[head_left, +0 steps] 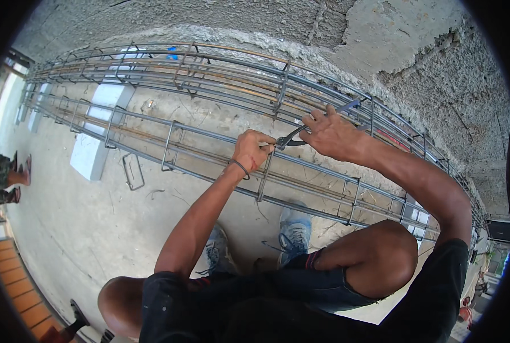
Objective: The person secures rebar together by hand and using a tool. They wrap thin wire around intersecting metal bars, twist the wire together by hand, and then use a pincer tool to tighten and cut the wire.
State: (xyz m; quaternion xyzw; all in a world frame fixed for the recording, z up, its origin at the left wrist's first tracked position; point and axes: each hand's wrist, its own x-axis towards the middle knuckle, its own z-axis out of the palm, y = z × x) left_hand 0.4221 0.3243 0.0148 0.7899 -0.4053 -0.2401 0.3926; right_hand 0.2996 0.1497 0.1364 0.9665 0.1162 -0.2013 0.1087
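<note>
In front of me a long rebar cage (215, 137) of steel bars and square stirrups lies across the floor. My right hand (334, 136) is closed around the handles of dark tying pincers (292, 138), one handle end poking out past the fingers. The pincers' jaws are at the cage's upper bar, beside a stirrup (264, 177). My left hand (252, 151), with a dark band at the wrist, is closed with its fingertips pinched on the top corner of that stirrup, right by the jaws. Any tie wire there is too small to make out.
A second rebar cage (232, 74) runs behind, along the rough concrete wall (266, 23). Pale blocks (97, 131) lie under the cages at left. A loose stirrup (132, 171) is on the floor. My shoes (295, 228) are close to the cage. Another person's feet (19, 178) show far left.
</note>
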